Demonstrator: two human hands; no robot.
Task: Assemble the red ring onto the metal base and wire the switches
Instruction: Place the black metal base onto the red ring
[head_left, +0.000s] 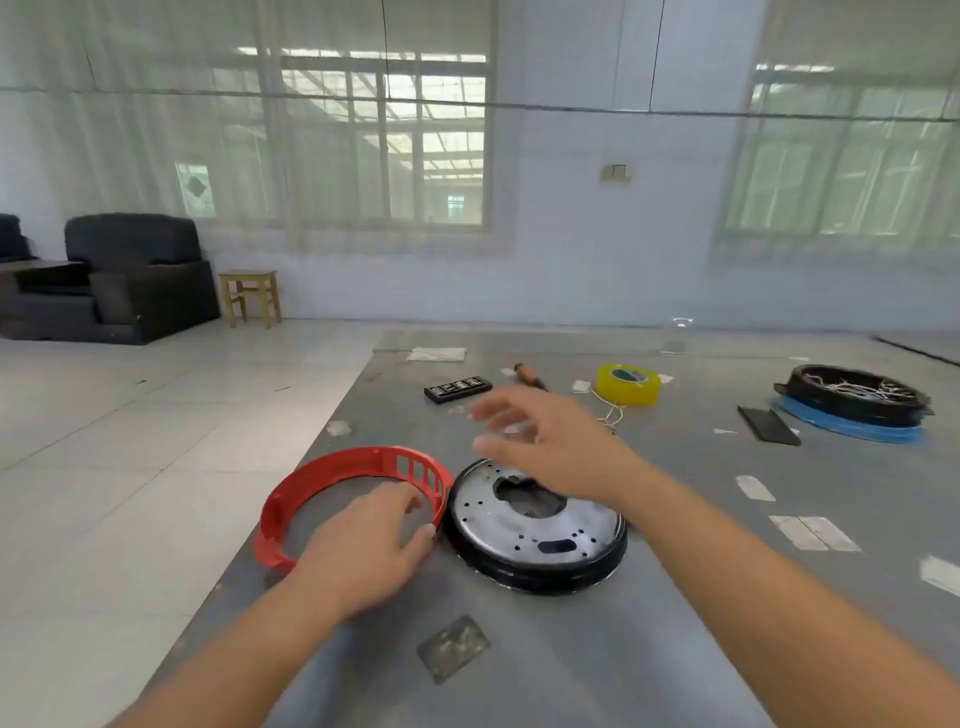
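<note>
early days, by the look of it: red ring (332, 478) flat on the grey table (675, 597), just beside the metal base (535, 525) and not yet seated on it. no wiring visible on either part; black tray of switches (457, 388) well apart at the far side, near the yellow tape roll (627, 383). everything still to do.

left hand (363, 545) palm down over the ring's near rim, fingers loosely curled, touching rather than clearly gripping. right hand (540, 441) blurred in the air above the base's far edge, fingers spread, holding nothing.
</note>
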